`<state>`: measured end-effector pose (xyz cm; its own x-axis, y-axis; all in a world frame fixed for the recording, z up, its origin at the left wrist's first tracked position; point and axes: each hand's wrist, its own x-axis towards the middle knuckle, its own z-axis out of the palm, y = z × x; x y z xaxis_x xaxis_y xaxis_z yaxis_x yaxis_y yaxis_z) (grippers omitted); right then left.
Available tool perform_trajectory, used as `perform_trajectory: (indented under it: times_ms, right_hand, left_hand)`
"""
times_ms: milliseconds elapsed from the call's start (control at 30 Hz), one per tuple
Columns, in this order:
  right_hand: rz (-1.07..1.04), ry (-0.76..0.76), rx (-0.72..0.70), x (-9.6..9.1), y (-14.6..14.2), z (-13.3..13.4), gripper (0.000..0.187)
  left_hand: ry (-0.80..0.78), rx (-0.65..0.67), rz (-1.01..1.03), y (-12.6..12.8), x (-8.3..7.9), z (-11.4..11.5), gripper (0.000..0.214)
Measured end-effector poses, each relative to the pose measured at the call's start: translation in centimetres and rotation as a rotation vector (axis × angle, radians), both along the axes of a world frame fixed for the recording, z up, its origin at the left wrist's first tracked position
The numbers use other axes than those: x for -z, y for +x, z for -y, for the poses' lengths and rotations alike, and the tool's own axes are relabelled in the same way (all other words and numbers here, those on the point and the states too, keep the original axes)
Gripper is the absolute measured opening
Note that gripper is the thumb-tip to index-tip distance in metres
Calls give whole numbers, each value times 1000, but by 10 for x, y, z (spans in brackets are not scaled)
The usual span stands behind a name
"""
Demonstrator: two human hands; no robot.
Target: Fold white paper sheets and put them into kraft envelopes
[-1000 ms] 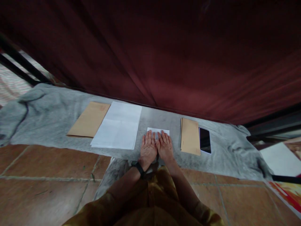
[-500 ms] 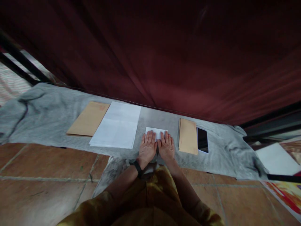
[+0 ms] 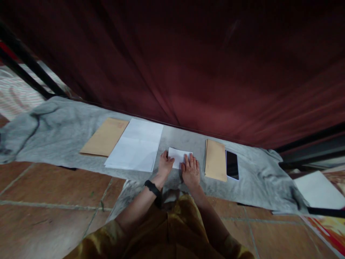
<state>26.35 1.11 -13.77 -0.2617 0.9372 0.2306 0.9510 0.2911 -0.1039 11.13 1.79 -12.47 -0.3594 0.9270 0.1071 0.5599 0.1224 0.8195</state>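
Note:
A small folded sheet of white paper (image 3: 178, 153) lies on the grey cloth in front of me. My left hand (image 3: 165, 165), with a black band on its wrist, pinches the paper's left edge, thumb on top and fingers curled at the side. Flat on the right part of the paper rests my right hand (image 3: 191, 170), fingers stretched out. Left of my hands is a stack of large white sheets (image 3: 134, 145). To the right, a small stack of brown envelopes (image 3: 215, 160) lies beside a phone (image 3: 232, 165) with a dark screen.
Larger brown envelopes (image 3: 105, 137) lie at the left of the white sheets. The grey cloth (image 3: 258, 176) covers a long, narrow surface. Behind it hangs a dark red curtain (image 3: 172, 72). Below are brown floor tiles (image 3: 48, 185). A white sheet (image 3: 319, 190) is at far right.
My left hand has gone from lying flat on the folded paper to gripping its left edge, uncovering more of it. The right hand stays flat. The view has shifted slightly.

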Motion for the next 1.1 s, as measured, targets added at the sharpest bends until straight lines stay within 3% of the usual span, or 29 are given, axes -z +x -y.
perform_trajectory:
  times_ms: [167,333,467,533,600,733,833,933,1000,1100]
  right_hand:
    - [-44,16,-22,1,2,2,51]
    - [-308,-41,2,-12,-1,2,45]
    - [-818,-249,5,-44,-17,1,45]
    - [-909,-267,-10,-65,-27,1,45]
    - [-1216,-371,-13,-85,-36,1,41]
    - [-1694,-420,150,-106,-38,-3,27]
    - [-1858,-457,207,-99,-27,-7,26]
    - [-1882,-474,282,-78,-13,-10,27]
    - [-1813,-529,329,-60,-6,-11,26]
    - [-1687,-539,355,-39,0,-16,26]
  left_hand:
    - [9,-22,243,3,-10,6,34]
    - [100,-28,368,10,-29,17,42]
    - [194,-14,192,14,-48,27,34]
    - [251,63,69,17,-59,34,30]
    - [313,168,-60,21,-69,41,27]
    - [442,294,-268,29,-83,55,33]
    - [462,304,-285,24,-82,60,38]
    - [387,56,-184,3,-72,53,42]
    - [275,-117,-52,-14,-61,44,46]
    - [-77,-100,240,-31,-41,33,51]
